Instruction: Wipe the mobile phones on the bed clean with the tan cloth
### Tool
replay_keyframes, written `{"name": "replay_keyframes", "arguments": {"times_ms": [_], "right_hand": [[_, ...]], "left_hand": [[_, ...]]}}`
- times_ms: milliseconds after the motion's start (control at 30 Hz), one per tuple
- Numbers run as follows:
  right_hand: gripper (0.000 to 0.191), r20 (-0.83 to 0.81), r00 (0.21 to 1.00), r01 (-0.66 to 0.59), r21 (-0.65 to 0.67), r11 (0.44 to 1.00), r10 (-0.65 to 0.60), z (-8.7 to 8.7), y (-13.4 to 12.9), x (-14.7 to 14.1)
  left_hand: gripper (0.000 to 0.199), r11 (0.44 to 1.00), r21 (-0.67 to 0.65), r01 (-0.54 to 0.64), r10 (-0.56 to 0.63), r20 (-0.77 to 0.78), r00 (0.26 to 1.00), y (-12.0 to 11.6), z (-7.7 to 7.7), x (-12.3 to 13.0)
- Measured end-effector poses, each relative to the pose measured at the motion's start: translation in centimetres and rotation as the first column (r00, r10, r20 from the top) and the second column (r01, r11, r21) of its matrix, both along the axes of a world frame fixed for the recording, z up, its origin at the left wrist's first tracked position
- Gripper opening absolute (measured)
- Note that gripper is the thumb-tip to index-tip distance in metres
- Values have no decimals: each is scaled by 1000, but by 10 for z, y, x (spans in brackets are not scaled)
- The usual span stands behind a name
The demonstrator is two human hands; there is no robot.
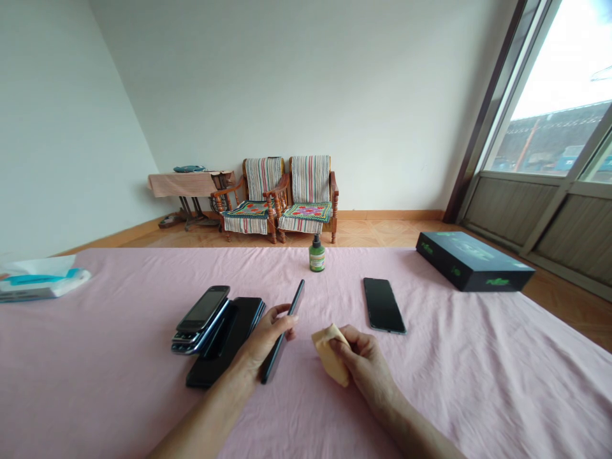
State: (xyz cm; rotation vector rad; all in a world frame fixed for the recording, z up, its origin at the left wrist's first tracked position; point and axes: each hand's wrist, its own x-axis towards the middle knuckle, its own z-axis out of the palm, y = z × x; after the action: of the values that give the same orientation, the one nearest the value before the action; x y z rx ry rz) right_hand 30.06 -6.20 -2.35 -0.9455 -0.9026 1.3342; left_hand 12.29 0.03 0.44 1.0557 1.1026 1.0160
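Closest in, on the pink cloth (pixel 310 424), the right hand (pixel 366 360) has a folded yellowish wipe (pixel 329 357) pinched between thumb and fingers, lifted clear of the surface by the look of it. Just beside it, the left hand (pixel 268 328) grips a dark phone (pixel 275 358) by its long sides — thumb over the near face, fingers behind — and that phone stands tilted, almost edge-on to us, with a gap between it and the wipe.

Now left of that hand: a pile of devices, a large black one (pixel 227 347) lying at a slant and, stacked by its left side, a grey-framed phone (pixel 206 309) on top of others. Over on the right, beyond the right hand, a black phone (pixel 384 305) lies flat, face dark, all on its own.

Farther out we go! A tissue packet (pixel 45 284) sits at the far left, a green bottle (pixel 317 258) with a black top stands upright near the middle of the far edge, and a black box (pixel 471 261) with green lettering rests at the right. Past the edge, two wooden chairs (pixel 308 210) with striped covers stand before a pale wall (pixel 287 76), a cloth-draped table (pixel 184 185) to their left.
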Motion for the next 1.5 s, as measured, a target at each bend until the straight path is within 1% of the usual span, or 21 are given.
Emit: {"name": "replay_keyframes", "arguments": {"times_ms": [200, 467, 867, 933, 1000, 1067, 1133, 1200, 1500], "right_hand": [[42, -3, 1000, -3, -13, 1000, 3, 2, 1, 0], [42, 7, 1000, 7, -6, 1000, -7, -1, 1, 0], [42, 25, 1000, -6, -7, 1000, 6, -1, 0, -1], [41, 72, 997, 30, 11, 999, -30, 0, 0, 0], [37, 180, 977, 99, 75, 992, -111, 1, 1, 2], [33, 307, 930, 155, 175, 972, -203, 0, 1, 5], [32, 389, 886, 163, 249, 955, -253, 0, 2, 7], [32, 421, 869, 156, 267, 951, -260, -1, 3, 8], [32, 458, 862, 123, 226, 966, -217, -1, 1, 6]], "left_hand": [[49, 1000, -2, 15, -15, -10, 1000, 2, -3, -1], [43, 999, 21, 39, -39, -13, 999, 3, -7, -5], [43, 999, 23, 49, -49, -20, 999, 1, -4, -3], [41, 999, 15, 41, -41, -16, 999, -1, -2, -3], [38, 1000, 3, 28, -28, -9, 1000, -3, 1, -3], [34, 1000, -8, 14, -14, 0, 1000, -5, 4, -3], [31, 1000, -18, 1, 0, 11, 1000, -6, 6, -2], [31, 1000, -27, -14, 14, 21, 1000, -6, 7, -2], [31, 997, -78, -29, 33, 43, 999, -7, 7, -3]]}}
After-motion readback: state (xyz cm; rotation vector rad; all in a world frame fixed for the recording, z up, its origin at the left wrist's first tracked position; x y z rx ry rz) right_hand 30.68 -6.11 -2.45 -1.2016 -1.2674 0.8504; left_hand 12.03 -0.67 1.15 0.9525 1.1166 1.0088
